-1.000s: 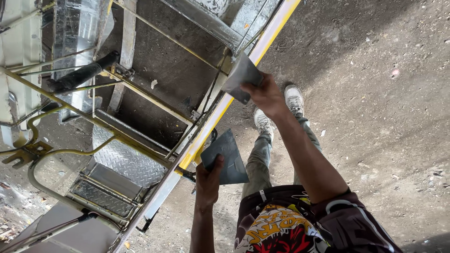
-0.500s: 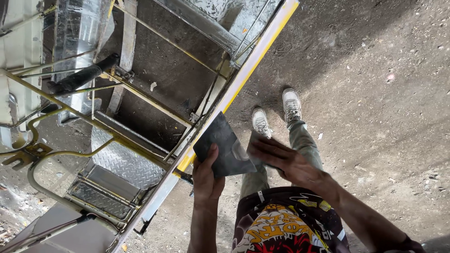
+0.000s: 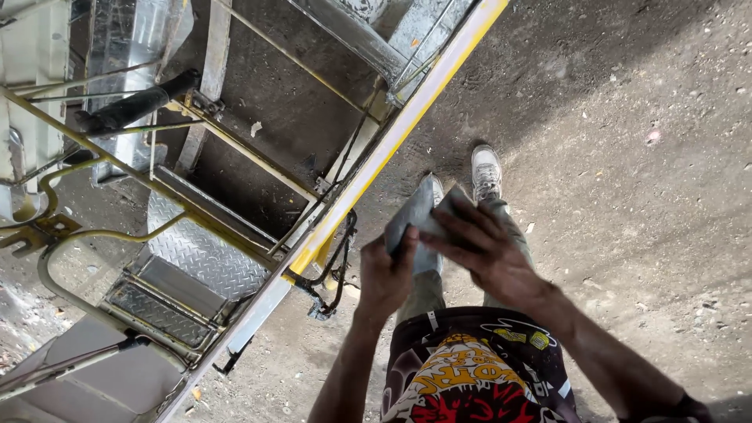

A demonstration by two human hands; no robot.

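A grey flat sheet (image 3: 413, 213), like sandpaper, is held in front of my body by both hands. My left hand (image 3: 385, 276) grips its lower left edge with closed fingers. My right hand (image 3: 487, 252) lies over its right side with the fingers spread along it. I cannot tell whether it is one sheet or two pressed together. The hands are just right of a yellow-edged beam (image 3: 407, 125) on a metal vehicle frame.
Diamond-plate steps (image 3: 200, 251) and yellowish tube rails (image 3: 102, 160) fill the left half. Black cables (image 3: 338, 262) hang off the beam near my left hand. My grey shoes (image 3: 486, 168) stand on a dirty concrete floor (image 3: 642, 196).
My right hand came down from the yellow beam with its grey sheet and joined my left hand. Both hands now hold the grey material together, farther from the beam.
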